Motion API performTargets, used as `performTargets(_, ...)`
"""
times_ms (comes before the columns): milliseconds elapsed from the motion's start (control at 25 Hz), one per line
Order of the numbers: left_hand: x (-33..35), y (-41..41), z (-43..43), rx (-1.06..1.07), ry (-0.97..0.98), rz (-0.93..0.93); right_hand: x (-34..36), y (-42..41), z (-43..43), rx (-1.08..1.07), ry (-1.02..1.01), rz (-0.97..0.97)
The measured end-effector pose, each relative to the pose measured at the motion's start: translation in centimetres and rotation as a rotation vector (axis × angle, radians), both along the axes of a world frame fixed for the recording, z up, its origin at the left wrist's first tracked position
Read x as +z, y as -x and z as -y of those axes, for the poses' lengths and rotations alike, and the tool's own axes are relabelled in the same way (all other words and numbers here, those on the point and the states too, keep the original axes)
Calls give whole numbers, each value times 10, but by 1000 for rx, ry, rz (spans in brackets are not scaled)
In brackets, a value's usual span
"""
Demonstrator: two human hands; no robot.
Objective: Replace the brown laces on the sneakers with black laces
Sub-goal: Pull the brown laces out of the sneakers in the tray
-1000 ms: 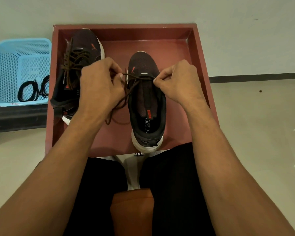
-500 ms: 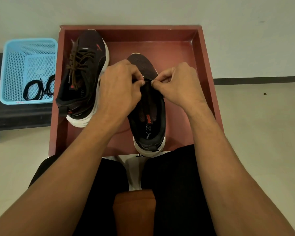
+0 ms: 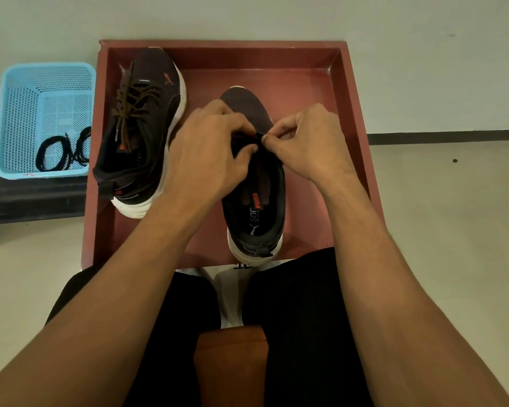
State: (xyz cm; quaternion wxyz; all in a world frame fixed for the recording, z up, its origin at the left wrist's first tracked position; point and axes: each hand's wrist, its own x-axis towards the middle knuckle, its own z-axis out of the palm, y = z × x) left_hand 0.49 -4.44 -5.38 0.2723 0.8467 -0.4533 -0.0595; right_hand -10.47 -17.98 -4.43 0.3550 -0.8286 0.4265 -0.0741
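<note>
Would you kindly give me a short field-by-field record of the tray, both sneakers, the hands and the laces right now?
tray: the red tray holds both sneakers
laced sneaker: tipped on its side, brown laces threaded
other sneaker: upright, heel toward the person, opening bare of lace
left hand: fingers curled at its front eyelets, pinching a lace strand
right hand: thumb and forefinger pinch the same strand
black laces: coiled in the blue basket, left of the tray

Both forearms [image 3: 147, 274] bare from wrist to frame edge — left hand [image 3: 209, 154] and right hand [image 3: 312, 145] likewise uncovered. Black legwear [image 3: 300, 318], plain fabric, covers both thighs on the near side of the red tray [image 3: 218, 54].
</note>
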Motion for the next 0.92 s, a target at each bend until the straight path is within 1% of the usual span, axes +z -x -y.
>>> performTargets(160, -1, 1, 6, 78, 22, 101, 1, 0, -2, 24, -32, 33)
performTargets(360, -4, -4, 6, 123, 93, -46, 0, 2, 1, 3, -67, 39)
performTargets(440, -2, -15, 0, 186, 111, -75, -2, 7, 9, -41, -46, 7)
performTargets(560, 3, -31, -15, 277, 120, -93, -3, 15, 18, -131, -10, 15)
performTargets(760, 1, -31, -16, 250, 172, -107, -3, 7, 9, -100, -54, 3)
performTargets(920, 3, -33, -15, 281, 214, -99, -4, 6, 8, -93, -85, -20)
